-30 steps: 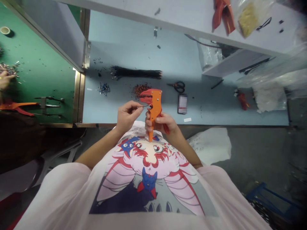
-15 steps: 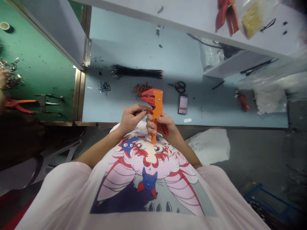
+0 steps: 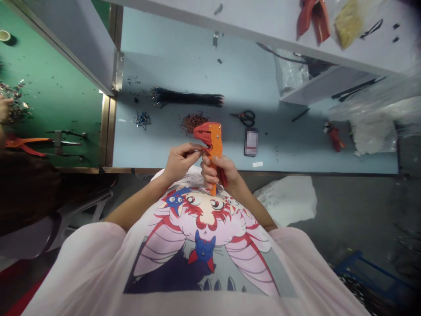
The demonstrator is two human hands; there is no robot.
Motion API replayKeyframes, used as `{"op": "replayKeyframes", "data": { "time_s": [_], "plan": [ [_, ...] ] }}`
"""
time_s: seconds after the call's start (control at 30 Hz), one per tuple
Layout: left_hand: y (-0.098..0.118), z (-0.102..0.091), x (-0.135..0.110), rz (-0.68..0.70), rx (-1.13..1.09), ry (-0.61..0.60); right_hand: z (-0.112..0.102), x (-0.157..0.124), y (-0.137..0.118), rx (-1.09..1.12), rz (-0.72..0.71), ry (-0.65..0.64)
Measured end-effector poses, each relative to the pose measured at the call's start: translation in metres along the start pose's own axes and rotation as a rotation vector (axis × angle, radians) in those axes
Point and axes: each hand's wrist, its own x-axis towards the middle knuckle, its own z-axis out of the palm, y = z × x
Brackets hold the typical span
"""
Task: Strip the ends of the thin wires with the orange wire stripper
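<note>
1. A blue bench (image 3: 148,151) is lying beyond.
2. Left hand (image 3: 183,161) is bunching its fingers beside the orange tool (image 3: 216,135); whether gripping anything, I cannot tell.
3. Right hand (image 3: 221,170) is clenching that tool by the bench edge.
4. Keeping fingertips clear is probably serving best.

The blue tabletop (image 3: 158,151) is being lit dimly, with soft shadow being cast toward two o'clock. Glare is being thrown off metal edging (image 3: 109,131) at ten o'clock. The wire stripper (image 3: 216,139) is being slightly softened by blur; plastic bags (image 3: 371,131) at three o'clock are being smeared.
</note>
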Motion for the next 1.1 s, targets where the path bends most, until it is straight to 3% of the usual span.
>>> {"op": "replayKeyframes", "data": {
  "time_s": [0.3, 0.53, 0.6, 0.67, 0.73, 0.9, 1.1],
  "plan": [
    [-0.021, 0.001, 0.015, -0.110, -0.004, 0.049, -0.009, 0.017, -0.005, 0.048, -0.004, 0.068],
    [-0.074, -0.022, 0.062, -0.224, 0.264, 0.052, -0.062, 0.057, -0.020, 0.109, -0.146, 0.312],
    [-0.091, -0.037, 0.075, -0.246, 0.458, 0.103, -0.084, 0.061, -0.019, 0.029, -0.173, 0.434],
    [-0.107, -0.054, 0.083, -0.283, 0.653, 0.140, -0.105, 0.059, -0.012, -0.105, -0.186, 0.636],
    [-0.120, -0.069, 0.082, -0.327, 0.719, 0.144, -0.125, 0.052, 0.000, -0.212, -0.186, 0.815],
    [-0.147, -0.079, 0.053, -0.513, 0.702, -0.018, -0.154, 0.022, 0.038, -0.281, -0.219, 0.995],
    [-0.179, -0.046, 0.020, -0.673, 0.488, -0.322, -0.163, 0.002, 0.066, -0.277, -0.250, 1.114]
  ]
}}
